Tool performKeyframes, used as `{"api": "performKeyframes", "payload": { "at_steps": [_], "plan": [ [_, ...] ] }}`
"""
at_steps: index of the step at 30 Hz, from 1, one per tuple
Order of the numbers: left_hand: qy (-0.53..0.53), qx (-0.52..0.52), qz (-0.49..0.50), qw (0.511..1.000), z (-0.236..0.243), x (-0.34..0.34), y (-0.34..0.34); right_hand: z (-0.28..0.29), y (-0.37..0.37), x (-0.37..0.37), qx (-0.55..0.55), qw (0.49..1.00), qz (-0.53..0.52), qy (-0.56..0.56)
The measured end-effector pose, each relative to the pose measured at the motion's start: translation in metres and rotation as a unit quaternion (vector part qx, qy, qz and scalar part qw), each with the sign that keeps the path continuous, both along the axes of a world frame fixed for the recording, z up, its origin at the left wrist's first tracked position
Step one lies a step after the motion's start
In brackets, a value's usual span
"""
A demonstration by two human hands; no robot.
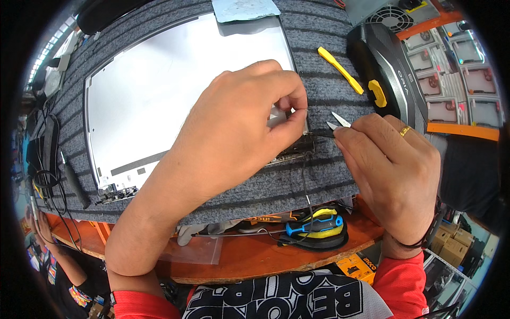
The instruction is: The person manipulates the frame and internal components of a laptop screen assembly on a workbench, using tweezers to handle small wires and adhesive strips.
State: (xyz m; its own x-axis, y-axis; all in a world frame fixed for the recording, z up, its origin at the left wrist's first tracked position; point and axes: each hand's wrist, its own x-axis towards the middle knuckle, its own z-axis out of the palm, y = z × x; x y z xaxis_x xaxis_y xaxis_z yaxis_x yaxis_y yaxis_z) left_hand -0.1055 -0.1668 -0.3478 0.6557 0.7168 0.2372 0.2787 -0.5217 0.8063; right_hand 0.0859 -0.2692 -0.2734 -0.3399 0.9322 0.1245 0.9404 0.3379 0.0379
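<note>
A large white display panel (154, 95) with a thin dark frame lies on the striped grey mat. Over its right edge, my left hand (249, 106) is closed, thumb and forefinger pinched together near the lower right corner. Whatever they hold is too small to make out. To the right, my right hand (388, 154) grips a tool with two pointed metal tips (341, 120), spread slightly apart; its handle is hidden in my fingers. A dark thin piece (321, 134) runs between my right fingertips and the circuit strip (292, 154) along the panel's lower edge.
A yellow pry stick (340, 70) and a black case (387, 69) lie to the right. A light blue cloth (245, 9) overlaps the panel's top. Below, an orange shelf (255, 268) bears a blue-handled screwdriver (314, 225). Cables (50, 178) hang left, near another person's arm (66, 261).
</note>
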Motion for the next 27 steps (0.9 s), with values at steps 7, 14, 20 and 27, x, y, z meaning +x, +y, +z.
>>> {"api": "performKeyframes", "payload": {
  "at_steps": [7,14,20,27],
  "plan": [
    [0.042,-0.225,-0.025,0.973,0.020,-0.001,0.000,-0.001,0.000,0.002,-0.002,1.000,0.001,0.007],
    [0.032,-0.199,-0.044,0.979,0.018,-0.003,0.001,-0.001,0.000,0.002,-0.004,1.000,0.004,0.007],
    [0.016,-0.199,-0.044,0.979,0.017,-0.002,0.001,0.001,0.000,0.003,-0.011,1.000,0.003,0.002],
    [0.033,-0.182,-0.044,0.982,0.014,-0.003,0.003,0.001,0.001,0.005,-0.019,1.000,0.006,0.010]
  ]
}}
